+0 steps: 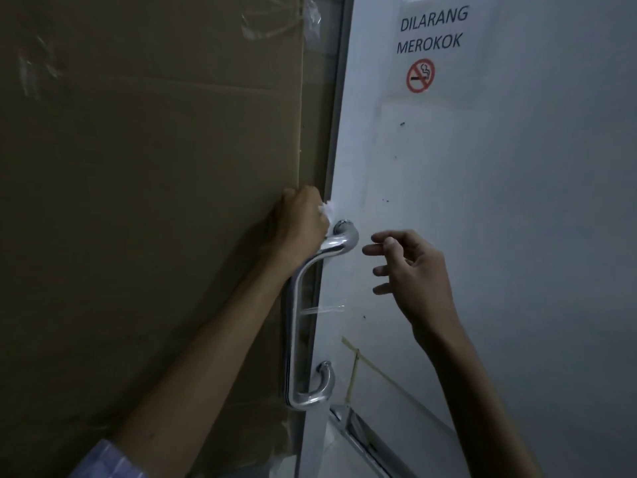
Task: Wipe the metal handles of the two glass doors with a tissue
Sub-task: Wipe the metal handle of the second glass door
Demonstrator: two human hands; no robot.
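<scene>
The tissue (327, 209), soft, light and easily torn, is bunched in the left hand (303, 222), fingers curled round it at the top bend of the rigid, slick metal handle (293, 326), probably touching; the right hand (410, 270) hovers beside, fingers relaxed, holding nothing.
</scene>
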